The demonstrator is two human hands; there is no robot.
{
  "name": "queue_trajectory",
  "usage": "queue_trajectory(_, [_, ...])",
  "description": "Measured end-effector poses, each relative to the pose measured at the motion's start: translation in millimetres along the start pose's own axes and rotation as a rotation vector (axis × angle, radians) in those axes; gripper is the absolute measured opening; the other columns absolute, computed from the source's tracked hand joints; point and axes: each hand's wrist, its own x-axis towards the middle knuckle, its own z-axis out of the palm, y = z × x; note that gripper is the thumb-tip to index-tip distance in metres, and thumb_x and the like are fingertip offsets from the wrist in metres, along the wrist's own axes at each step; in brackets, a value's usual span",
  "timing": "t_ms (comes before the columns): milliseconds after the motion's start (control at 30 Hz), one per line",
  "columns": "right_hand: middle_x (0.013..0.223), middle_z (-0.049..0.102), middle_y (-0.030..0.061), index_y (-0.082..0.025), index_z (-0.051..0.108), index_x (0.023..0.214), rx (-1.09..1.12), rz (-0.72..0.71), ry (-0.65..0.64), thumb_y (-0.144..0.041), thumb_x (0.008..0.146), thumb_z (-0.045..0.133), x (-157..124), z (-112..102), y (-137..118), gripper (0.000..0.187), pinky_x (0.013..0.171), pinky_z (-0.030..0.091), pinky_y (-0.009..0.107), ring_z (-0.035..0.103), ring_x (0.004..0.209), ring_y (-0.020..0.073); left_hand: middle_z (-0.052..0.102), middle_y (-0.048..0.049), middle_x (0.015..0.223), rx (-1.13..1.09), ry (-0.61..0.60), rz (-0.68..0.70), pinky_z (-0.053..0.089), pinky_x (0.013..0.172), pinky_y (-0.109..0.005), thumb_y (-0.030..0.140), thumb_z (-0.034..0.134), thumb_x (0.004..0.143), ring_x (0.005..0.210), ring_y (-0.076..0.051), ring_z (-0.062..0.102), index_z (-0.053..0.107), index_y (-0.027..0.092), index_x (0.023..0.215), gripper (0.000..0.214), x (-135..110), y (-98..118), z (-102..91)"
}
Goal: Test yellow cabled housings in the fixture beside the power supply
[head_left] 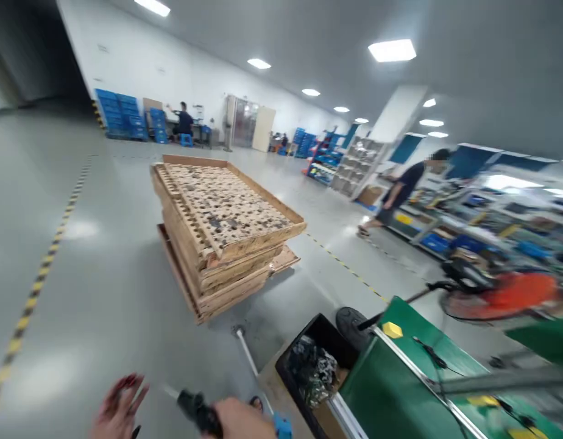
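Observation:
At the bottom left my left hand (119,408) is raised with its fingers bent and apart. Dark red patches show on its fingertips, and a small dark thing lies by its lower edge, too blurred to name. My right hand (240,417) is closed around a black hand tool (197,408) with a thin pale tip pointing left, towards my left hand. Motion blur hides the tool's exact kind. Beyond both hands stands a stack of wooden trays (245,201), its top one full of holes with dark marks.
A black bin (325,332) holding crumpled plastic stands beside a green-topped bench (386,384) at the lower right. A fan with an orange centre (523,292) is behind the bench. A person (404,186) walks near shelves. Striped tape (48,256) marks the floor.

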Motion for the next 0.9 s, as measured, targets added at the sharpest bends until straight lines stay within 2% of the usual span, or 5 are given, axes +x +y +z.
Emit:
queue_trajectory(67, [0.064, 0.06, -0.0008, -0.021, 0.062, 0.077, 0.071, -0.048, -0.046, -0.044, 0.082, 0.065, -12.1, 1.2, -6.0, 0.024, 0.056, 0.043, 0.023, 0.06, 0.061, 0.0154, 0.076, -0.0036, 0.088, 0.101, 0.051, 0.024, 0.059, 0.09, -0.051, 0.041, 0.087, 0.052, 0.093, -0.031, 0.073, 0.072, 0.026, 0.086, 0.04, -7.4, 5.6, 2.6])
queue_trajectory(167, [0.072, 0.062, 0.0008, -0.019, 0.058, 0.088, 0.183, -0.102, -0.045, -0.048, 0.09, 0.053, -19.3, -3.9, -8.9, 0.029, 0.056, 0.043, 0.023, 0.057, 0.058, 0.0143, 0.077, -0.0051, 0.088, 0.254, 0.047, 0.075, 0.056, 0.093, -0.046, 0.036, 0.089, 0.051, 0.087, -0.026, 0.071, 0.074, 0.022, 0.091, 0.046, -6.6, 4.7, 2.3])
queue_trajectory(400, [0.084, 0.064, 0.0062, -0.019, 0.057, 0.093, 0.12, -0.133, -0.101, -0.059, 0.093, 0.042, -21.5, -5.2, -7.5, 0.043, 0.063, 0.047, 0.028, 0.059, 0.064, 0.018, 0.075, -0.0048, 0.09, 0.266, 0.071, 0.191, 0.054, 0.094, -0.043, 0.024, 0.087, 0.059, 0.087, -0.023, 0.071, 0.073, 0.021, 0.097, 0.041, -7.4, -12.2, -4.4])
queue_trajectory(600, [0.075, 0.062, 0.0022, -0.02, 0.056, 0.089, 0.102, -0.136, -0.167, -0.063, 0.092, 0.047, -25.7, 0.1, -9.4, 0.044, 0.064, 0.045, 0.027, 0.059, 0.062, 0.0169, 0.07, -0.006, 0.101, 0.244, 0.097, 0.279, 0.05, 0.103, -0.042, 0.018, 0.086, 0.063, 0.101, -0.025, 0.066, 0.075, 0.023, 0.095, 0.034, -10.4, -17.0, -3.7])
queue_trajectory(900, [0.071, 0.063, 0.0002, -0.02, 0.058, 0.091, 0.125, -0.135, -0.25, -0.058, 0.096, 0.048, -19.8, 6.3, -15.0, 0.04, 0.062, 0.043, 0.025, 0.059, 0.059, 0.015, 0.068, -0.0094, 0.108, 0.225, 0.071, 0.285, 0.046, 0.111, -0.045, 0.014, 0.085, 0.066, 0.122, -0.031, 0.058, 0.076, 0.025, 0.089, 0.028, -20.0, -14.6, -12.4])
